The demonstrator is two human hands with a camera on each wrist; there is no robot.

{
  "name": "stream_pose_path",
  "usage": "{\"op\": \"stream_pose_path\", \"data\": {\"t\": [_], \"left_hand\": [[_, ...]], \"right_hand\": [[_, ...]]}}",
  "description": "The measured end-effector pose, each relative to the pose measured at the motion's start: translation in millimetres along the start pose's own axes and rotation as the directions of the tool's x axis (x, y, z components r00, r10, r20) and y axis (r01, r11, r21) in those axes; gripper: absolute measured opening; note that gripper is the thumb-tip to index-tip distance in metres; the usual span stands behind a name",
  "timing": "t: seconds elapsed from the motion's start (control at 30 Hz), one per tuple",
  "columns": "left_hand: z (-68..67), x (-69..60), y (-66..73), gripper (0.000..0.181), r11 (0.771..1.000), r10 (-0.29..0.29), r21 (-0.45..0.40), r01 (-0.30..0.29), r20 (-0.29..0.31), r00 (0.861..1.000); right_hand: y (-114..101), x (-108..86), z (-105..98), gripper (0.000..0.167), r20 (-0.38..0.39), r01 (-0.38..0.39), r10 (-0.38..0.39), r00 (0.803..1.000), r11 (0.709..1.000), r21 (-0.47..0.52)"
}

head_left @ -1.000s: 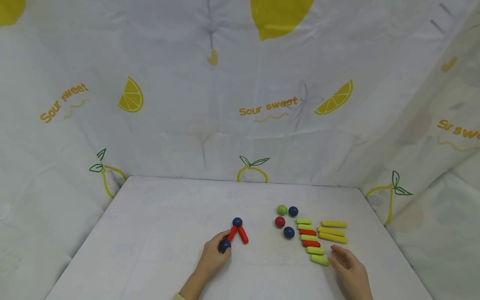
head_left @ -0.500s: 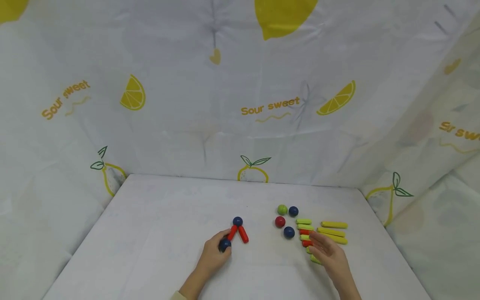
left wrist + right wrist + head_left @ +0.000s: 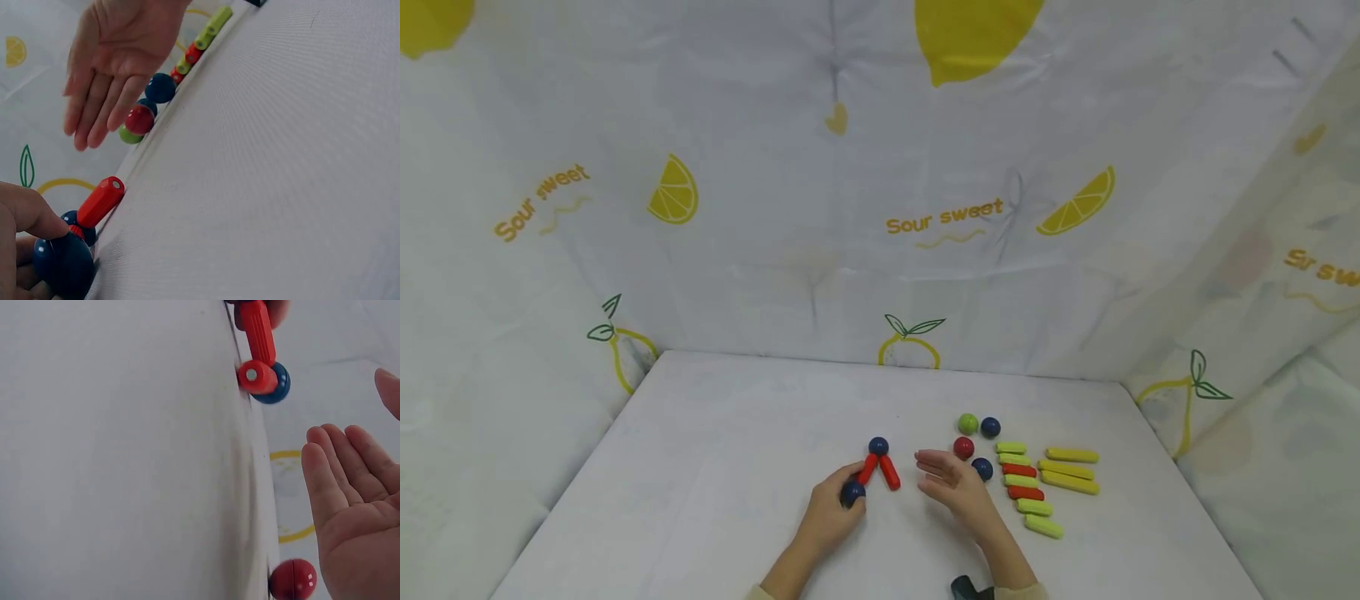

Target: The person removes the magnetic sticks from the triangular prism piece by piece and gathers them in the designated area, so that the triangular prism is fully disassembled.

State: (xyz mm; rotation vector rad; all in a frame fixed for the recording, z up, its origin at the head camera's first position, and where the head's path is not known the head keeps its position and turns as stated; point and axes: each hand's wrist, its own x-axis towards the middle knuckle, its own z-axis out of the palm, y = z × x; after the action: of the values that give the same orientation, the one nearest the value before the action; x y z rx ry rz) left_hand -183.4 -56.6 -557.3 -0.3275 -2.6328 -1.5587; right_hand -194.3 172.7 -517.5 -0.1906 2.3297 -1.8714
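My left hand (image 3: 829,515) grips a dark blue ball (image 3: 853,493) between thumb and fingers, low at the table. A red stick (image 3: 867,470) runs from that ball to a second blue ball (image 3: 878,447). From this second ball another red stick (image 3: 890,472) slants toward the right; its free end shows a small silvery disc in the left wrist view. My right hand (image 3: 958,493) hovers just right of these pieces, fingers extended and nothing held. In the right wrist view its palm (image 3: 362,544) faces the joined pieces, apart from them.
Right of my right hand lie a red ball (image 3: 964,447), a green ball (image 3: 967,424) and two blue balls (image 3: 990,427). Beyond them is a column of short lime sticks (image 3: 1043,526) and red sticks (image 3: 1026,493), then longer yellow sticks (image 3: 1072,455). A lemon-print curtain (image 3: 775,250) hangs behind.
My right hand has swept left from beside the yellow and lime sticks, across the column, to near the red sticks. My left hand keeps its grip on the blue ball.
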Motion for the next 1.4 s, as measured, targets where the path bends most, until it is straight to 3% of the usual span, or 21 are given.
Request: {"op": "stream_pose_path", "data": {"t": [0.2,0.37,0.57,0.73,0.93,1.17,1.4], "left_hand": [[2.2,-0.9,-0.2,0.05,1.0,0.01,0.02,-0.01,-0.002,1.0],[2.8,-1.5,-0.2,0.051,1.0,0.012,0.024,-0.012,0.008,1.0],[2.2,-1.7,-0.5,0.051,0.999,0.025,0.025,-0.025,0.002,1.0],[0.7,-1.2,-0.7,0.05,1.0,0.018,0.024,-0.018,-0.003,1.0],[0.1,-0.6,-1.5,0.049,0.999,0.032,0.029,-0.031,-0.016,0.999],[1.1,-0.6,-2.1,0.05,0.998,0.037,0.043,-0.036,-0.026,0.999],[0.4,0.6,-0.3,0.049,0.999,0.023,0.029,-0.023,-0.023,0.999]], "right_hand": [[6,15.2,15,0.046,0.12,0.044,-0.043,0.992,0.999,-0.007],[13,19.9,22,0.05,0.147,0.023,-0.023,0.989,1.0,-0.002],[21,24.5,31,0.051,0.131,0.024,-0.022,0.991,1.0,-0.011],[23,26.4,38,0.054,0.108,0.016,-0.001,0.994,0.991,-0.136],[22,26.2,42,0.05,0.079,0.08,-0.063,0.995,0.969,-0.235],[27,28.3,39,0.039,0.019,0.047,-0.045,0.999,0.979,-0.2],[27,29.2,33,0.038,0.033,0.04,-0.035,0.999,0.986,-0.159]]}}
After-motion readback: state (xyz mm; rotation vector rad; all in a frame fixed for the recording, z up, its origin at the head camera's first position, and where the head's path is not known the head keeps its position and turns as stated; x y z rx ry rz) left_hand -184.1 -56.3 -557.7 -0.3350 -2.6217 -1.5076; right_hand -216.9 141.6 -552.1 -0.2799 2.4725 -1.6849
